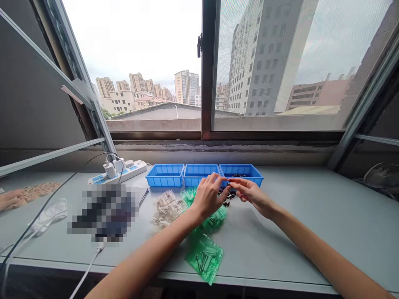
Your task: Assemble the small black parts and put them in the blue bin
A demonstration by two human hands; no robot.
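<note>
My left hand [209, 195] and my right hand [251, 193] meet fingertip to fingertip in front of the blue bins. Both are closed in a pinch; whatever lies between the fingers is too small to make out. Small black parts [227, 203] are piled on the table just under the fingertips. Beneath my left hand and forearm are green plastic bags [215, 220], partly hidden. Nearer the table edge, one green zip bag [205, 258] shows screws and a pale piece inside. A heap of clear bags [168, 207] with pale parts sits left of my left hand.
Three blue bins stand in a row: left [164, 179], middle [195, 181] and right [256, 179], the right one with dark parts inside. A power strip [135, 169], cables and a blurred-out object [106, 211] lie leftward. Another person's hand [11, 199] touches tan pieces [40, 192] at far left.
</note>
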